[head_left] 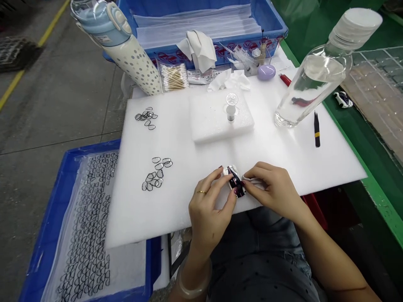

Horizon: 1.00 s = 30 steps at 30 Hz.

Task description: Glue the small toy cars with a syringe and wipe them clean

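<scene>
Near the front edge of the white foam board, my left hand (212,201) grips a small white-and-black toy car (235,181) between thumb and fingertips. My right hand (273,186) is closed in a pinch on a folded white cloth (256,182), its fingertips at the car's right side. Part of the cloth is hidden by the fingers. Left of my hands, thin black rings (153,180) lie in a loose cluster, with a second group of rings (146,115) farther back. Dark tweezers (316,130) with a yellow band rest at the right.
A foam block (220,121) carries a small clear cap-like piece (231,107). A clear liquid bottle (311,79) and a dotted flask (126,54) stand tall. Cotton swabs (174,76) lie behind. Blue bins (66,180) border the left; another toy car (343,100) sits right.
</scene>
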Tool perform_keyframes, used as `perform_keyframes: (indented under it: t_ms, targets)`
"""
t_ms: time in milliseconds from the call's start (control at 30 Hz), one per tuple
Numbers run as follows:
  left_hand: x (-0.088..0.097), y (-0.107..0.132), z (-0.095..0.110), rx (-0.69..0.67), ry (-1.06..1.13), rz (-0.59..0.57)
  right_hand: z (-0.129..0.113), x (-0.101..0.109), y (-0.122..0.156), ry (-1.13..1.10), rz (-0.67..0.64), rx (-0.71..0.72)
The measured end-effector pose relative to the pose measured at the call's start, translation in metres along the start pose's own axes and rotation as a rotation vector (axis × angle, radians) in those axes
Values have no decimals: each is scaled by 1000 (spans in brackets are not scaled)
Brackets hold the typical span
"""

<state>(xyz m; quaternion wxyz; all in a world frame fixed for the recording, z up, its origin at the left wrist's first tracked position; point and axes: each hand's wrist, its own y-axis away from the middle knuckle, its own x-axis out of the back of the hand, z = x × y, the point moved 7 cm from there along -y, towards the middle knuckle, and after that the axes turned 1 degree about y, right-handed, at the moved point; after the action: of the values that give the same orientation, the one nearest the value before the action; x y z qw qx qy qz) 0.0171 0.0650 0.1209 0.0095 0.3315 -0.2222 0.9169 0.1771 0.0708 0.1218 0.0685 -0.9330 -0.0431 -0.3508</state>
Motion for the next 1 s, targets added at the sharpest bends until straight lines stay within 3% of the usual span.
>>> perform_keyframes:
  t_ms: [367,567,633,733,867,933,1000]
  targets:
    - [-1,-4,-5,82,25,-73,1,-2,2,54,11,30]
    - [-12,-17,-3,-108,68,-439,1,12,8,-126,127,78]
    - [-12,-20,-8,-96,69,-408,3,18,7,-137,75,72]
    - [-5,-21,-18,-18,32,-224,5,30,2,-77,-32,65]
    - [-4,-17,-20,8,80,-199,-5,63,1,408,278,118]
    - [-3,-17,-19,12,95,-213,-17,59,8,578,366,172]
    - [-1,-18,-18,9,94,-211,-28,41,17,551,320,257]
